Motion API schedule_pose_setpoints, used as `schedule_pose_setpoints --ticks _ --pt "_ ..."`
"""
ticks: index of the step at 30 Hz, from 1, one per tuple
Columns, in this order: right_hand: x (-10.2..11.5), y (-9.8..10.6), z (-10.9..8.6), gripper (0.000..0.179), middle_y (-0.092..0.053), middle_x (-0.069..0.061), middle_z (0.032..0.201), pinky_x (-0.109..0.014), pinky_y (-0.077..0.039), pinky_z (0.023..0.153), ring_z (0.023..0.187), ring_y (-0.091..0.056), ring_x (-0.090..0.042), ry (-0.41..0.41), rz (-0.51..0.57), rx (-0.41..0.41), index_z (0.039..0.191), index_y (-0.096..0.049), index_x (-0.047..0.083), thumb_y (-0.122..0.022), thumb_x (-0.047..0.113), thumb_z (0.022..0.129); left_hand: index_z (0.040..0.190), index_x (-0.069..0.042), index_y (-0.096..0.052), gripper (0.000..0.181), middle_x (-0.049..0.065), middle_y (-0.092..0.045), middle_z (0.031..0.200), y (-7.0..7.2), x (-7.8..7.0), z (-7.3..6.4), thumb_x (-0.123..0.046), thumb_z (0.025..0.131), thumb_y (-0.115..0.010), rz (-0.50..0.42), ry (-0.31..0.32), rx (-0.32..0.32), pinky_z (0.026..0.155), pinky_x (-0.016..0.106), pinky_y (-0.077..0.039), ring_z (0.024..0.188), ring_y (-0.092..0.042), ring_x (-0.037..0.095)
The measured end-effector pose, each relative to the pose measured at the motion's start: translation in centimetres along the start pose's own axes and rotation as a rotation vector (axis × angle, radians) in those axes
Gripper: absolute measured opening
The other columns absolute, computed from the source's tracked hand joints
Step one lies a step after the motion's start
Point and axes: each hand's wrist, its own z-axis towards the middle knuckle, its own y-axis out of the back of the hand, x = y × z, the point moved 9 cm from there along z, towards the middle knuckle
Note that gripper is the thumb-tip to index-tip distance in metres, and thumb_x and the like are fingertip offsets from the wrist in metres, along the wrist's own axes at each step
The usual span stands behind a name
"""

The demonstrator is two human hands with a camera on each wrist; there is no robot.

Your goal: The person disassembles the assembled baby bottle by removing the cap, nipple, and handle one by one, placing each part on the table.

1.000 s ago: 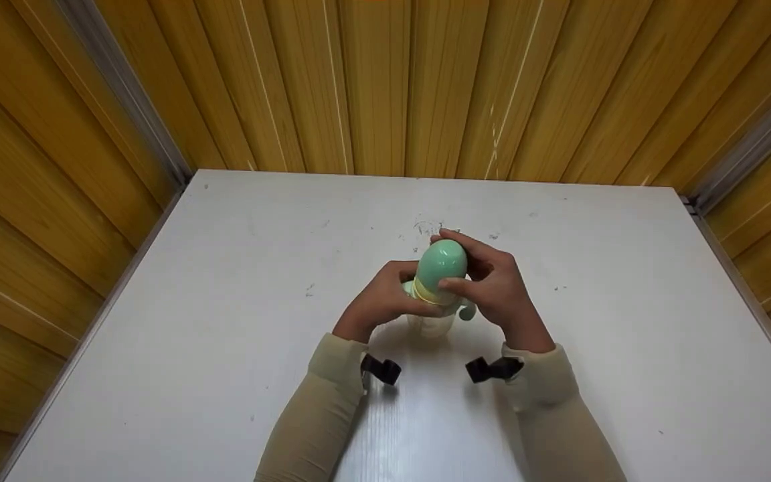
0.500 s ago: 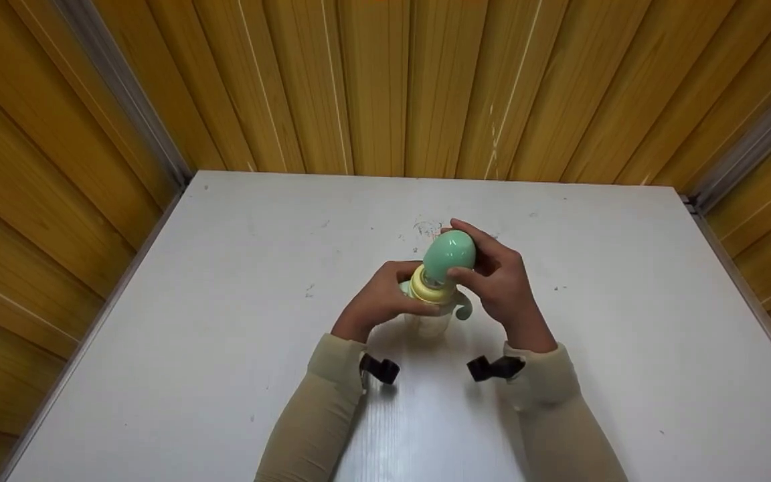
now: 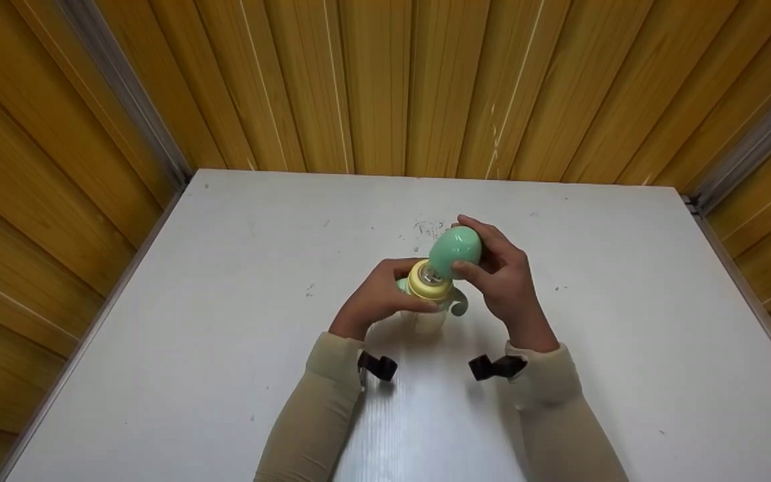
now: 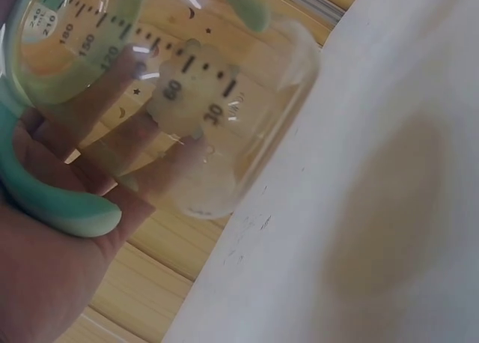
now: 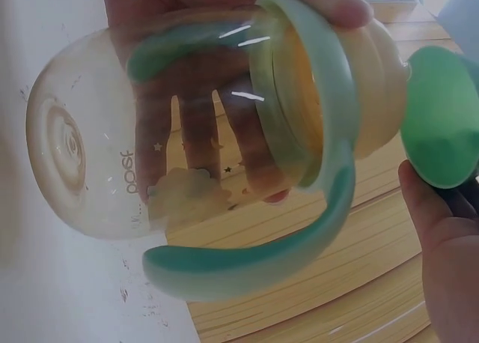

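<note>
Baby bottle [image 3: 429, 325] is my landmark; it is held collar end up, underside showing in the right wrist view, above the white tabletop [image 3: 292, 234]. Amber-tinted, see-through body; I can look right through it to the fingers behind. Printed scale [image 4: 188, 64] on its side, 30 to 240, plus small moons, stars and a pale cloud print [image 5: 191, 193]. Yellow collar [image 3: 430, 290] around the bottle's top, clear tip [image 3: 430, 273] rising from it. Two mint handles; one handle [image 3: 460, 307] curls down on the bottle's right side.

Left grip [image 3: 385, 288] on the bottle's left: wrapped round it just under the collar, thumb across the near side, fingers along the far side.

Right grip [image 3: 502, 276], right of the bottle and a little above its collar: pinching the mint dome cap [image 3: 455, 249] between thumb and fingers. Cap is tilted, off the collar, hollow side toward the bottle's top, just beside the tip; whether they touch I can't tell. Plank-patterned wall [image 3: 385, 80] beyond the bottle.
</note>
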Motion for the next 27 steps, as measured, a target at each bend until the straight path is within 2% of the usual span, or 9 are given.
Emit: schedule_pose_setpoints --ticks 7,16,23,27 --pt "0.3 0.3 0.0 0.057 -0.059 -0.007 0.129 -0.026 -0.048 0.099 0.114 -0.059 -0.020 0.014 0.020 -0.016 0.138 -0.053 0.010 -0.069 -0.001 0.085 0.116 -0.028 -0.070 0.055 -0.004 -0.072 0.110 0.1 0.2 0.0 -0.030 0.065 -0.089 0.024 0.013 -0.010 0.095 0.039 -0.049 0.102 -0.064 0.019" --pt "-0.1 1.5 0.1 0.055 -0.060 -0.004 0.128 -0.026 -0.048 0.100 0.116 -0.058 -0.022 -0.007 0.035 -0.072 0.137 -0.054 0.010 -0.070 0.000 0.085 0.115 -0.031 -0.070 0.054 -0.007 -0.071 0.111 0.4 0.6 0.0 -0.031 0.065 -0.089 0.038 0.055 -0.029 0.100 0.040 -0.045 0.106 -0.063 0.016" --pt "-0.6 2.3 0.2 0.053 -0.061 -0.010 0.127 -0.026 -0.049 0.098 0.113 -0.060 -0.021 -0.007 0.063 -0.112 0.134 -0.056 0.005 -0.071 -0.001 0.083 0.115 -0.028 -0.071 0.052 -0.006 -0.071 0.111 0.5 0.6 0.0 -0.025 0.066 -0.088 0.021 0.040 -0.032 0.103 0.041 -0.043 0.107 -0.063 0.016" --pt "-0.9 2.7 0.2 0.052 -0.062 -0.011 0.125 -0.026 -0.050 0.096 0.111 -0.061 -0.020 -0.007 0.075 -0.128 0.132 -0.058 0.006 -0.072 -0.001 0.082 0.114 -0.031 -0.071 0.053 -0.008 -0.071 0.111 0.5 0.7 0.0 -0.028 0.065 -0.089 0.036 0.054 -0.036 0.103 0.042 -0.042 0.108 -0.062 0.014"
